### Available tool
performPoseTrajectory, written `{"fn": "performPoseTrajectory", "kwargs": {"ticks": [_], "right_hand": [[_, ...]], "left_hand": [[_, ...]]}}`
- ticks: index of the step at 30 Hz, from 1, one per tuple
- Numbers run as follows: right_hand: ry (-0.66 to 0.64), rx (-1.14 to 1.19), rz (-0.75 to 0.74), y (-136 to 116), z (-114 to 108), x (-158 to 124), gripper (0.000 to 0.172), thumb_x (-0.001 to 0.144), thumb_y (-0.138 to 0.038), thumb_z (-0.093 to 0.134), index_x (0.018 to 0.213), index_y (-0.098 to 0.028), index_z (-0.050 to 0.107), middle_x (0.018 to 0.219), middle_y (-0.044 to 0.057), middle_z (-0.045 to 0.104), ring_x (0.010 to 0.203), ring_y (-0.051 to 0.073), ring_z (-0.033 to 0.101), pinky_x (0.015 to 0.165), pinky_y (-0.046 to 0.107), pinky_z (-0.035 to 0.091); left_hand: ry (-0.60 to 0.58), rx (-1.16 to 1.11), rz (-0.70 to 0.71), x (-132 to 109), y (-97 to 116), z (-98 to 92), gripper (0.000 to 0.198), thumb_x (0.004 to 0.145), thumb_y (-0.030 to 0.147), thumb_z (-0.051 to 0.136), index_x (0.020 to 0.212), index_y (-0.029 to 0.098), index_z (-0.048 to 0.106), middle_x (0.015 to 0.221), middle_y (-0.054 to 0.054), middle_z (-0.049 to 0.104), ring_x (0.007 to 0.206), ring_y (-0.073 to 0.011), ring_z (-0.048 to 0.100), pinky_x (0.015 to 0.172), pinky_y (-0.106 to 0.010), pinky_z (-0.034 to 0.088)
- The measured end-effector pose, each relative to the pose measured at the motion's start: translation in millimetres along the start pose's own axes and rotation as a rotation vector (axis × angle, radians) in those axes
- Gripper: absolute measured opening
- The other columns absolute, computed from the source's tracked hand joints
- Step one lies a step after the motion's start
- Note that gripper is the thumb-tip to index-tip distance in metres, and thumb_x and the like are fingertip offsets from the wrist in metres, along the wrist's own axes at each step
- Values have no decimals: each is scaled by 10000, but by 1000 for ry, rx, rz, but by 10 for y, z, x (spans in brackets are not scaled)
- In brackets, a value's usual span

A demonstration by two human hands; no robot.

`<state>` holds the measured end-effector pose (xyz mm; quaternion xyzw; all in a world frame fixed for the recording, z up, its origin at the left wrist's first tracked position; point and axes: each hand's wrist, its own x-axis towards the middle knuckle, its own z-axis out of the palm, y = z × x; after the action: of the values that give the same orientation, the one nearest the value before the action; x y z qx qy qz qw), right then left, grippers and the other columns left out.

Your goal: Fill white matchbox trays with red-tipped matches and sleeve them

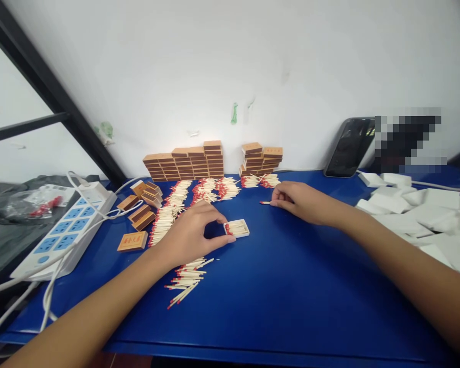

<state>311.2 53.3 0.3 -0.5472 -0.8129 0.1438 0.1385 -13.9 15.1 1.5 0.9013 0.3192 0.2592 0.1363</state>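
Note:
My left hand point(194, 228) grips the left end of a small white matchbox tray point(247, 231) between thumb and fingers. Several red-tipped matches point(237, 227) lie inside that tray. To its upper right, my right hand point(295, 201) pinches a single match point(266, 203), its red head pointing left, just above or on the blue table; I cannot tell which. Long rows of loose matches point(173, 204) run beside and behind my left hand. A smaller loose pile of matches point(187, 278) lies in front of my left wrist.
Matchboxes stand in a wide stack point(184, 166) and a smaller stack point(260, 159) against the wall. Several loose matchboxes point(132, 240) and a power strip point(67, 230) with white cables are at left. A phone point(348, 147) leans at back right, near a heap of white trays point(425, 209).

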Motion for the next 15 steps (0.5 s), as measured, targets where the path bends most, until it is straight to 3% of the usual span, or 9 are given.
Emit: {"fn": "performPoseTrajectory", "kwargs": {"ticks": [8,12,15], "right_hand": [[44,26,-55,-17,-16,-15,289,979,-461,540,845,-227,644,865,90,697,770,234,607,704,353,449],[51,186,-87,-290,13,-87,320,1001,-511,565,894,-229,670,831,68,697,722,208,589,662,336,441],[18,259,-157,-553,114,-173,267,1016,-456,584,909,-230,676,851,50,696,727,190,588,669,325,441]], "left_hand": [[-2,-7,-8,9,15,-9,249,923,412,833,1042,213,743,1020,-43,739,971,-228,662,874,-390,522],[23,-6,6,11,3,-7,262,911,414,845,1032,208,736,1011,-43,741,967,-228,661,876,-391,521],[14,-4,8,8,8,1,264,911,421,845,1029,210,738,989,-40,737,950,-227,666,867,-387,520]]}}
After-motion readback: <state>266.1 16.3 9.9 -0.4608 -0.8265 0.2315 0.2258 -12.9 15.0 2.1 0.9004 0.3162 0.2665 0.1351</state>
